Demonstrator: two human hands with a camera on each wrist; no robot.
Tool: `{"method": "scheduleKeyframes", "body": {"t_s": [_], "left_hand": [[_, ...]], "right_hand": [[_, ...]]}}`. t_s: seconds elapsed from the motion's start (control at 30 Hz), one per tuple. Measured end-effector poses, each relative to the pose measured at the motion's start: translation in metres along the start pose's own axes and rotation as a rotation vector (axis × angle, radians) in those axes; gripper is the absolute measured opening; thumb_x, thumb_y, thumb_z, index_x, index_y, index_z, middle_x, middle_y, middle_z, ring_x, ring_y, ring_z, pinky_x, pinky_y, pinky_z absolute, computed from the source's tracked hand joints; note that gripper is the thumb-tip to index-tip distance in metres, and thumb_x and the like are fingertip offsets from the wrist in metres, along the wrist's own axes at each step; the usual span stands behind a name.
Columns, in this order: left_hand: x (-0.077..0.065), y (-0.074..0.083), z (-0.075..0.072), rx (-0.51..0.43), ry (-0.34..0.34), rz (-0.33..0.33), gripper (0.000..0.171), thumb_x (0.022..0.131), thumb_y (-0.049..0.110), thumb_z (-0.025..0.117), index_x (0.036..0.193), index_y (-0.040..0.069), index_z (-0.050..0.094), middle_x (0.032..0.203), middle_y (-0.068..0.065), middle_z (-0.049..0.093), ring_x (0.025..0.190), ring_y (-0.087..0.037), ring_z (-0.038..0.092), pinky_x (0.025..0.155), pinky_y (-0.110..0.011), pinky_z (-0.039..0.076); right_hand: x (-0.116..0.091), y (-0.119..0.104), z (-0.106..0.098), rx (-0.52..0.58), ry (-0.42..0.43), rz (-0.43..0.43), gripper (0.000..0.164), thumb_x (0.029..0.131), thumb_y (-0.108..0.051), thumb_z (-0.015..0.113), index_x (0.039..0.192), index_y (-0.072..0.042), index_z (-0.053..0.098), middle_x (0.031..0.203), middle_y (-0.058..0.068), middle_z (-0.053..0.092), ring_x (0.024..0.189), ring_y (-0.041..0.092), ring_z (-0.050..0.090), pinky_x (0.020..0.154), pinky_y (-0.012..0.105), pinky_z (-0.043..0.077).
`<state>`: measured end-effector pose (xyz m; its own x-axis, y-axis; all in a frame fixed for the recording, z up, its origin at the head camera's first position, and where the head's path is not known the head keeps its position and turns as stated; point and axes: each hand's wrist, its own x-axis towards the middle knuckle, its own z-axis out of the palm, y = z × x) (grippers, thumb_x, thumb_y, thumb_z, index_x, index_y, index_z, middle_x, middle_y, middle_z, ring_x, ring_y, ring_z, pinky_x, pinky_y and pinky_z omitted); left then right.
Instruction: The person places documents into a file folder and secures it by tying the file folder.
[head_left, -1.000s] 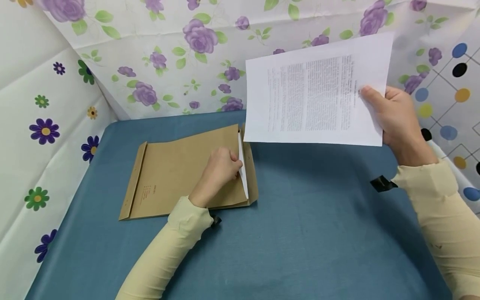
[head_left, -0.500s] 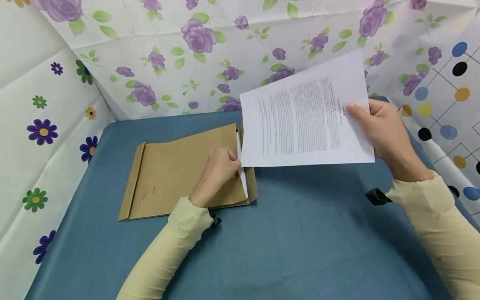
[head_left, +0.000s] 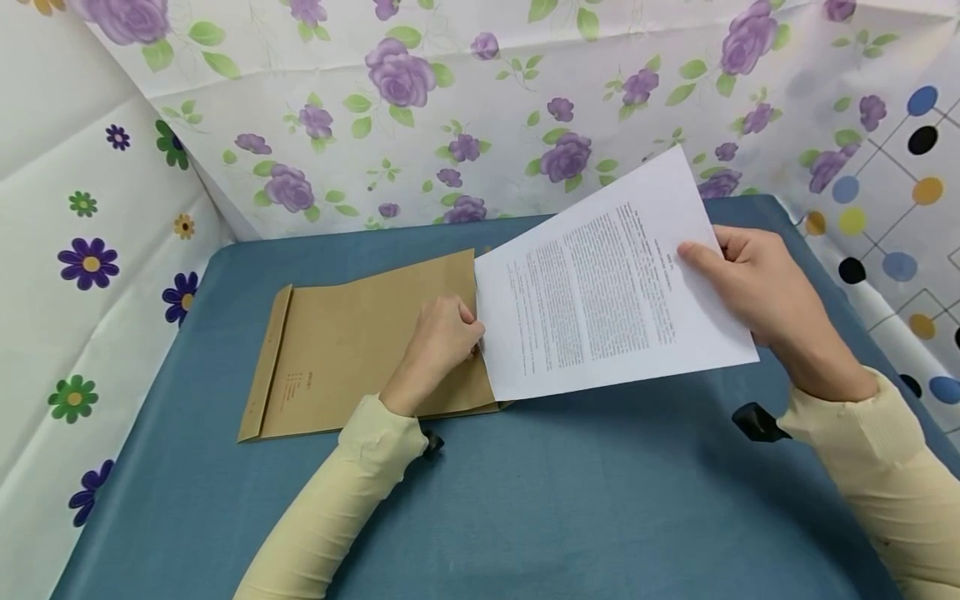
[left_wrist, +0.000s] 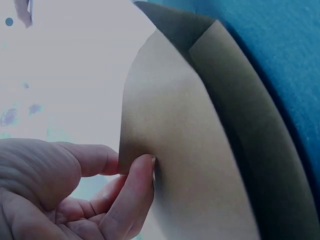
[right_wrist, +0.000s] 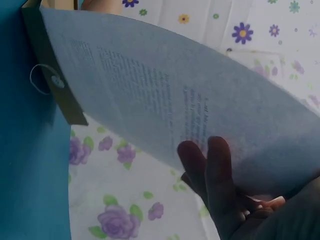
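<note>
A brown paper envelope lies on the blue table, its mouth facing right. My left hand pinches the upper layer at that mouth between thumb and fingers; the left wrist view shows the lifted brown edge and a gap beneath it. In my right hand is a white printed sheet, gripped at its right edge with the thumb on top and fingers underneath. The sheet slants down to the left, and its left edge is at the envelope's mouth. Whether that edge is inside cannot be told.
A blue cloth covers the table. Behind it hangs a white sheet with purple roses; flowered and dotted coverings stand at left and right. A string hangs from a round fastener on the envelope's flap.
My right hand has brought the printed sheet down and left, from above the table to the envelope's mouth, tilting it. The left hand and the envelope have stayed in place.
</note>
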<state>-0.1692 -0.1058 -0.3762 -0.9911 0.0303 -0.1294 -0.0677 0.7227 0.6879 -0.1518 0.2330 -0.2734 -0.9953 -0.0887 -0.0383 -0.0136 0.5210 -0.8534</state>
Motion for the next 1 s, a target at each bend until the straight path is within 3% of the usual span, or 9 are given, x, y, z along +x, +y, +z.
{"method": "scheduleKeyframes", "body": {"t_s": [0.37,0.63,0.87,1.0], "left_hand": [[-0.003,0.001,0.001,0.035,0.012,0.007,0.024,0.091,0.001,0.060,0.067,0.005,0.064,0.063,-0.008,0.063,0.051,-0.019,0.053,0.047,-0.025,0.032],[-0.004,0.001,0.002,0.035,0.020,0.014,0.022,0.090,0.001,0.061,0.069,0.004,0.063,0.065,-0.009,0.064,0.052,-0.020,0.054,0.048,-0.025,0.033],[-0.004,0.000,0.001,0.031,0.022,0.029,0.027,0.089,0.000,0.060,0.062,0.006,0.058,0.058,-0.008,0.061,0.048,-0.019,0.051,0.047,-0.026,0.030],[-0.004,0.000,0.001,0.041,0.022,0.030,0.025,0.089,0.001,0.059,0.064,0.006,0.059,0.061,-0.008,0.062,0.047,-0.020,0.053,0.046,-0.025,0.030]], "right_hand": [[0.004,0.000,0.004,0.045,-0.058,0.036,0.053,0.107,-0.040,0.052,0.142,0.000,0.057,0.093,-0.007,0.076,0.069,0.025,0.075,0.053,0.044,0.059],[0.015,0.011,0.022,0.104,-0.080,0.057,0.053,0.108,-0.040,0.051,0.142,0.000,0.058,0.099,-0.001,0.076,0.072,0.023,0.075,0.056,0.044,0.060],[0.024,0.021,0.038,0.135,-0.271,0.026,0.053,0.111,-0.036,0.044,0.148,0.003,0.050,0.124,0.019,0.066,0.089,0.019,0.072,0.070,0.039,0.060],[0.027,0.024,0.034,0.124,-0.311,-0.004,0.048,0.111,-0.026,0.048,0.148,0.005,0.048,0.125,0.021,0.064,0.094,0.021,0.068,0.072,0.040,0.060]]}}
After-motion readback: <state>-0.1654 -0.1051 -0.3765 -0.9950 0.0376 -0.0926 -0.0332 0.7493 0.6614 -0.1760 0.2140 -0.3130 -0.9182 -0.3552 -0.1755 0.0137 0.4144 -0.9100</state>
